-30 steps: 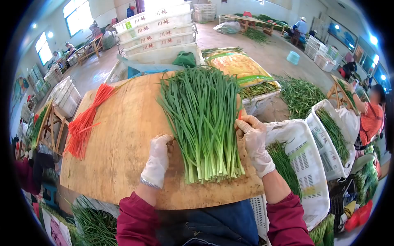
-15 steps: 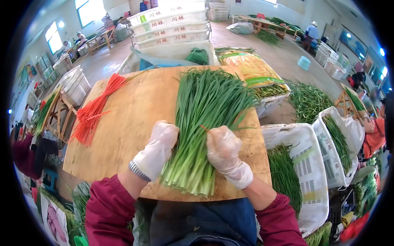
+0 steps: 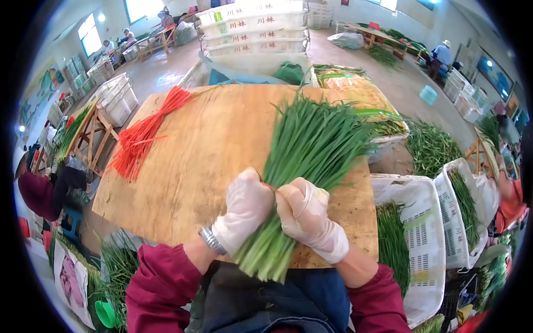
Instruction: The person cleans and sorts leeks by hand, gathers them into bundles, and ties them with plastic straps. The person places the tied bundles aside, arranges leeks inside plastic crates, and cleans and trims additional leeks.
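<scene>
A thick bunch of garlic chives [image 3: 316, 139] lies aslant on the wooden board [image 3: 205, 150], green leaves toward the far side and pale stems over the near edge. My left hand [image 3: 244, 208], in a white glove, is closed at the bunch's left side. From its fingers a thin red tie [image 3: 268, 186] runs across the top of the stems. On the right, my gloved right hand [image 3: 306, 213] is pinched on the other part of that tie. The bunch is drawn in narrow between my fists. A pile of red ties [image 3: 147, 133] rests on the board's left part.
White crates with chives [image 3: 413, 222] stand at the right, below board height. Behind the board are a large crate, stacked crates [image 3: 252, 36] and a yellow sack [image 3: 358, 94]. Loose greens [image 3: 433, 147] lie on the floor. A person [image 3: 41, 191] sits at far left.
My hands have come together over the bunch, and the red tie now spans between them. The stems are squeezed narrower and the bunch has tilted. The view has shifted slightly left.
</scene>
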Demonstrator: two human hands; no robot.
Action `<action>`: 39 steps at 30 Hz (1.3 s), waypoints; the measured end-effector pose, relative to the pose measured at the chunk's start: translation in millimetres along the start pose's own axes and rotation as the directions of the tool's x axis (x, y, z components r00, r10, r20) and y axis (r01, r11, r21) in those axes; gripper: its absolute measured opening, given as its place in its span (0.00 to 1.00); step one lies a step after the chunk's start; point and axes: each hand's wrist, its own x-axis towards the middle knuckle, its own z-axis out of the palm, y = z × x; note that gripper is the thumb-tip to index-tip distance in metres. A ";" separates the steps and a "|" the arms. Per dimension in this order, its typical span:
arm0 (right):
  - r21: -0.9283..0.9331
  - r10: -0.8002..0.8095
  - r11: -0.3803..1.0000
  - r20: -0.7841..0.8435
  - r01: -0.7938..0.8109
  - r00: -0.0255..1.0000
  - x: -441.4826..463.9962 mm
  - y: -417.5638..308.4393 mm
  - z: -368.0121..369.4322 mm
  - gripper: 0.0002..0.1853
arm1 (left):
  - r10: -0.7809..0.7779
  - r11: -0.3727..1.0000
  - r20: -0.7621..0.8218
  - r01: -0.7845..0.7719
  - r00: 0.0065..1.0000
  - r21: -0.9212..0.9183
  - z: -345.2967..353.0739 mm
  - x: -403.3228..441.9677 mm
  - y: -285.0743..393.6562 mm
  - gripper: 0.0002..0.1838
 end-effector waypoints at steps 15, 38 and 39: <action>-0.183 0.146 0.981 0.493 -0.062 0.858 2.9 -9.4 16.5 0.05 | -0.147 0.651 0.324 0.338 0.934 -0.679 16.4 -21.7 -43.6 0.07; 0.080 0.028 0.996 0.233 -0.048 0.972 15.0 -30.7 31.9 0.09 | 0.129 0.899 -0.170 -0.187 0.977 -0.396 2.2 -39.5 -32.4 0.07; 0.088 0.049 0.993 0.254 -0.073 0.966 12.1 -26.8 31.5 0.09 | 0.142 0.891 -0.178 -0.204 0.974 -0.405 3.7 -40.3 -31.9 0.06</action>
